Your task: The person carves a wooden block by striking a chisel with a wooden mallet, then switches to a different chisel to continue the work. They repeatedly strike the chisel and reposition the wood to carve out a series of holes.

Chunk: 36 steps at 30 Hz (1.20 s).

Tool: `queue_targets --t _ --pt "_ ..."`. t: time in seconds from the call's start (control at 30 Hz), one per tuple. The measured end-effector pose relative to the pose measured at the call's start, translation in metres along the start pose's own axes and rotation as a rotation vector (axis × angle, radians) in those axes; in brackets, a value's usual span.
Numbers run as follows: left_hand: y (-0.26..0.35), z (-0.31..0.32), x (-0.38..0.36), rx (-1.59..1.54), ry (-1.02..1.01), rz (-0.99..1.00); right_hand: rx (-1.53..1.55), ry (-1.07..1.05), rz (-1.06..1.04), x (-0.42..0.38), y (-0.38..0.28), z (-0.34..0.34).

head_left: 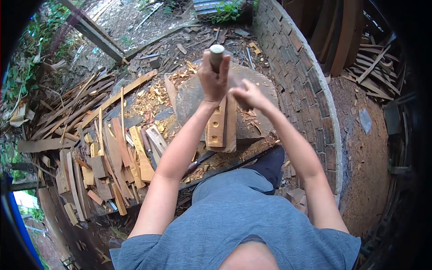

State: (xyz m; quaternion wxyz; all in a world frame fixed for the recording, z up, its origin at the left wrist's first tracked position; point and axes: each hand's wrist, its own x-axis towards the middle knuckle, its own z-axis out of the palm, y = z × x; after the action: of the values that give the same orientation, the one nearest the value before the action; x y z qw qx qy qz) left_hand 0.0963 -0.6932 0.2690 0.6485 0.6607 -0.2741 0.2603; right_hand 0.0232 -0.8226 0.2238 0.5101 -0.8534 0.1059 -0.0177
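My left hand is wrapped round an upright tool handle with a pale round end. Just to its right, my right hand is closed on something blurred and brown that I cannot make out. Beneath both hands lies a carved wooden block with several holes cut in it, beside a plain wooden piece. Both rest on a broad round stump. The lower end of the handled tool is hidden behind my left hand and wrist.
Wood offcuts and yellow shavings are spread to the left. A dark-handled tool lies near the stump's front. A curved brick wall runs along the right, with wood strips piled beyond it.
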Motion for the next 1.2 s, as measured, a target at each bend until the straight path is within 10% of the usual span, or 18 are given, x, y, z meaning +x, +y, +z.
queue_targets --t 0.1,0.27,0.33,0.5,0.53,0.6,0.67,0.87,1.0,1.2 --pt "0.004 0.001 -0.003 0.048 0.009 0.009 0.289 0.158 0.044 -0.003 -0.059 -0.045" --pt "0.012 0.005 -0.008 0.106 -0.005 -0.001 0.048 0.35 -0.577 -0.033 -0.153 -0.085" --pt "0.012 0.006 -0.008 0.086 -0.016 0.027 -0.49 0.113 -0.251 -0.046 -0.156 -0.084" --pt "0.014 0.0 -0.004 0.066 0.022 0.042 -0.3 0.078 -0.375 -0.049 -0.178 -0.104" --pt "0.013 -0.002 -0.006 0.089 0.007 0.034 -0.126 0.301 -0.737 -0.039 -0.172 -0.095" --pt "0.016 0.001 -0.009 0.073 -0.025 0.048 -0.079 0.246 -0.565 -0.051 -0.178 -0.085" --pt "0.015 0.005 -0.012 -0.02 -0.049 0.102 -0.742 0.112 -0.339 -0.054 -0.169 -0.078" --pt "0.015 0.003 -0.015 0.089 0.014 0.069 -0.165 0.104 -0.33 -0.037 -0.124 -0.084" --pt "0.001 -0.022 -0.009 -0.039 0.012 -0.071 -0.271 -0.113 0.225 -0.022 -0.069 -0.046" --pt "-0.006 -0.039 -0.005 -0.292 0.026 -0.276 -0.735 -0.059 0.046 -0.032 -0.019 0.018"
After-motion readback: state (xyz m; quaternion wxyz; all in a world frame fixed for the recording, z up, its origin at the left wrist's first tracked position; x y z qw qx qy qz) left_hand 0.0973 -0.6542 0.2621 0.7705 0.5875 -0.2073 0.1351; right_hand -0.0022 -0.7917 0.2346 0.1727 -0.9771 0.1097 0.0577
